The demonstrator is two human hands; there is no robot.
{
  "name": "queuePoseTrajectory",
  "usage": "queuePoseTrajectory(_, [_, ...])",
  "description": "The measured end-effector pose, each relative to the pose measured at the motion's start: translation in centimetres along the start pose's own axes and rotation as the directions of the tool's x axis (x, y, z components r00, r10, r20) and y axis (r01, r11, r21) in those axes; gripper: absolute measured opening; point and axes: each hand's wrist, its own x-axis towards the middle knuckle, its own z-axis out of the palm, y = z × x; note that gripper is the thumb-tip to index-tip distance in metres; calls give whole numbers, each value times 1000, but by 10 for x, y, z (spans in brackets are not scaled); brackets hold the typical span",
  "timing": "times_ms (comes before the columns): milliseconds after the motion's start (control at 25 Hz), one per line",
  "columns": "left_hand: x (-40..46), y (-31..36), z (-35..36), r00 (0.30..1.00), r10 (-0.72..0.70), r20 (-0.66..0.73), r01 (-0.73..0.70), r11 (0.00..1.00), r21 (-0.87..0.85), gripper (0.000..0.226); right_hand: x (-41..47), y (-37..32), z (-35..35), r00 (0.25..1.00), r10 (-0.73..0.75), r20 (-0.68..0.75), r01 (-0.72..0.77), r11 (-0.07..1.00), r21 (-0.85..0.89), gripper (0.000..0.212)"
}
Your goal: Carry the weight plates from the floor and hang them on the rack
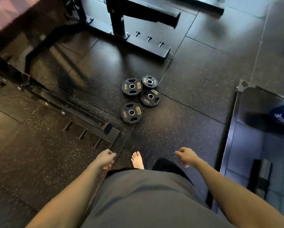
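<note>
Several small black weight plates lie flat on the rubber floor ahead of me: one nearest [131,112], one at the left [132,86], one at the right [150,96] and a smaller one behind [149,81]. Three of them are marked 5KG. My left hand [106,159] hangs low with loosely curled fingers and holds nothing. My right hand [186,156] hangs the same way, empty. Both hands are well short of the plates. A black rack upright with a horizontal peg [154,16] stands beyond the plates.
A black rack base with short pegs [148,39] runs behind the plates. Another frame rail [82,111] crosses the floor at the left. A blue bumper plate [283,113] sits at the right edge. My bare foot [137,159] is on the floor between my hands.
</note>
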Motion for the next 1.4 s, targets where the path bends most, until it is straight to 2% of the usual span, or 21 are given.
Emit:
queuePoseTrajectory(160, [31, 75, -27, 999, -31, -25, 28, 992, -121, 21, 64, -88, -64, 994, -81, 69, 87, 992, -90, 28])
queuePoseTrajectory(280, [67, 122, -32, 989, -141, -34, 126, 953, -276, 19, 133, -154, -112, 987, -108, 121, 129, 975, -179, 27])
queuePoseTrajectory(400, [110, 163, -27, 962, -272, -26, 227, 846, -482, 15, 207, -219, -147, 979, -133, 157, 173, 947, -272, 27])
queuePoseTrajectory(560, [178, 207, -3, 910, -411, 49, 352, 706, -615, 17, 306, -298, -156, 965, -153, 214, 224, 906, -360, 27])
queuePoseTrajectory(640, [229, 216, 17, 880, -459, 124, 410, 602, -685, 17, 369, -329, -139, 956, -162, 244, 251, 882, -398, 24])
queuePoseTrajectory(760, [317, 211, 47, 839, -514, 178, 472, 524, -709, 18, 459, -359, -97, 941, -219, 259, 318, 835, -449, 25])
queuePoseTrajectory(840, [392, 198, 70, 813, -548, 195, 493, 470, -733, 17, 532, -367, -54, 931, -252, 263, 352, 811, -467, 26])
queuePoseTrajectory(960, [504, 173, 99, 766, -606, 215, 491, 336, -803, 16, 638, -366, 8, 909, -324, 261, 415, 742, -527, 28])
queuePoseTrajectory(1080, [595, 148, 129, 768, -609, 197, 464, 317, -827, 44, 722, -360, 56, 887, -373, 271, 460, 665, -588, 34])
queuePoseTrajectory(1160, [644, 139, 150, 758, -606, 241, 450, 220, -865, 54, 773, -355, 85, 869, -393, 300, 491, 619, -613, 43])
queuePoseTrajectory(1280, [703, 138, 170, 722, -604, 338, 431, 11, -902, 51, 820, -346, 120, 841, -401, 364, 532, 481, -697, 47])
queuePoseTrajectory(1320, [715, 139, 175, 702, -622, 346, 418, -33, -908, 49, 830, -344, 127, 825, -406, 393, 549, 409, -729, 46])
queuePoseTrajectory(1400, [725, 144, 181, 670, -681, 296, 359, -52, -932, 45, 841, -344, 130, 760, -436, 481, 617, 254, -744, 42])
